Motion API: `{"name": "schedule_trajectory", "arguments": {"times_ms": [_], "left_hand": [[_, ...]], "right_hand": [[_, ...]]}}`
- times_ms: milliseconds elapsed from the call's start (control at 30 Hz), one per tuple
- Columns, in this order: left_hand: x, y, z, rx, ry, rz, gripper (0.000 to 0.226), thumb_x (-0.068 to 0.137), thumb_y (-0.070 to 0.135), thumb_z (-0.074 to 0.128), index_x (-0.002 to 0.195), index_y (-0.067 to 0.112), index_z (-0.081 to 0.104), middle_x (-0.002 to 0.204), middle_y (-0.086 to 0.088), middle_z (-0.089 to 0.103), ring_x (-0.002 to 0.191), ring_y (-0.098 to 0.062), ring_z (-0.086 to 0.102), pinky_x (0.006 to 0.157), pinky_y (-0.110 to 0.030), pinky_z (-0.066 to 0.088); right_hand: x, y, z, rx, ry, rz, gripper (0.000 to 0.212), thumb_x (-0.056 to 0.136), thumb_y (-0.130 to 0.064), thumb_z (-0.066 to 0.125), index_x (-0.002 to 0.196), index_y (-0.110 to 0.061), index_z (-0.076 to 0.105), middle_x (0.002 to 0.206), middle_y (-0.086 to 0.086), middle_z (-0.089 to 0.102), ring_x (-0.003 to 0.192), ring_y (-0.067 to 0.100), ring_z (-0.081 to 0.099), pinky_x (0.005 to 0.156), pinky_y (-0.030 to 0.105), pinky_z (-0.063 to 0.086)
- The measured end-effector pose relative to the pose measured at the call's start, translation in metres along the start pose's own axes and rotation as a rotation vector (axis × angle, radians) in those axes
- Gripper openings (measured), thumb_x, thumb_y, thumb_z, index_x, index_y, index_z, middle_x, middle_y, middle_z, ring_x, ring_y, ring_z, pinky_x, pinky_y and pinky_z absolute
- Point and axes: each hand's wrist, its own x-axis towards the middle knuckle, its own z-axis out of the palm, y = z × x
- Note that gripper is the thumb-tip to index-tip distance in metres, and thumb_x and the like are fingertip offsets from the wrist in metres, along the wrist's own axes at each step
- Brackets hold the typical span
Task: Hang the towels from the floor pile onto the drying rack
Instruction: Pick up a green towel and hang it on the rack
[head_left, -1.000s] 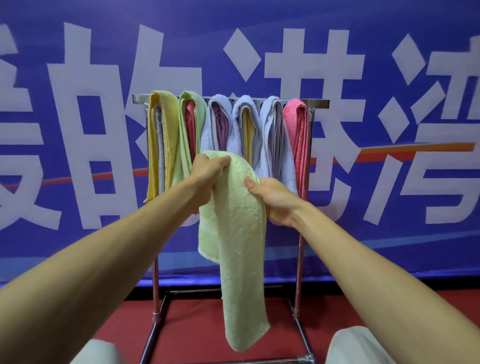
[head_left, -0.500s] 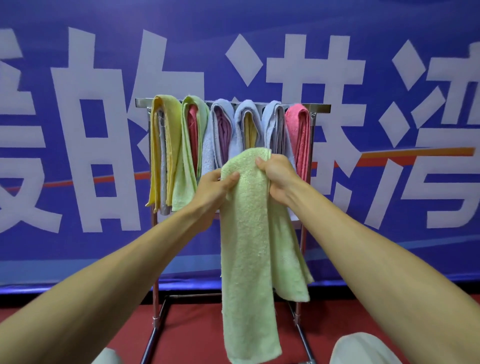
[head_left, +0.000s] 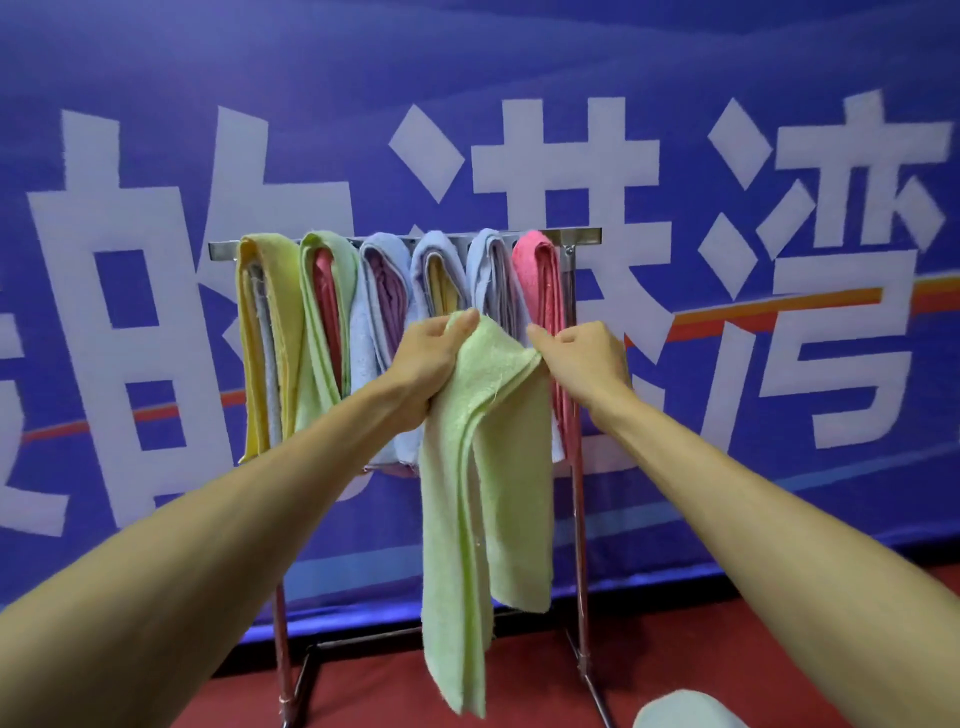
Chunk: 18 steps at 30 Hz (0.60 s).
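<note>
The left hand (head_left: 431, 358) gripped the top fold of the light green towel (head_left: 483, 467), fingers curled round the cloth. The right hand (head_left: 582, 356) pinched the opposite corner. The towel hung below both hands, long axis vertical, in front of the drying rack (head_left: 582, 237). The rack's top bar lay above and beyond the fingers (bare only at the right end, past the pink towel (head_left: 539, 278)). The right hand was judged nearer to that gap.

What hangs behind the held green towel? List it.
Behind the held green towel: the drying rack, a blue towel and a pink towel showing above. Lower parts are mostly covered.
</note>
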Motion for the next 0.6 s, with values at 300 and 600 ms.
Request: {"name": "schedule_trajectory", "arguments": {"times_ms": [300,600], "left_hand": [[0.026,0.032,0.006,0.084,-0.211,0.002,0.058,0.091,0.041,0.061,0.107,-0.014,0.06,0.092,-0.019,0.057,0.081,-0.029,0.054,0.073,-0.035,0.048],[0.057,0.027,0.02,0.037,-0.328,-0.058,0.028,0.09,0.033,0.063,0.08,0.008,0.07,0.061,-0.002,0.061,0.05,-0.013,0.056,0.052,-0.02,0.049]], "right_hand": [[0.033,0.017,0.005,0.9,-0.784,0.22,0.039,0.098,-0.038,0.046,0.113,-0.01,0.07,0.108,0.014,0.065,0.106,0.026,0.06,0.102,0.041,0.044],[0.06,0.033,-0.022,1.08,-0.718,0.173,0.034,0.091,-0.023,0.048,0.094,-0.007,0.077,0.081,0.01,0.07,0.069,0.018,0.065,0.064,0.028,0.056]]}}
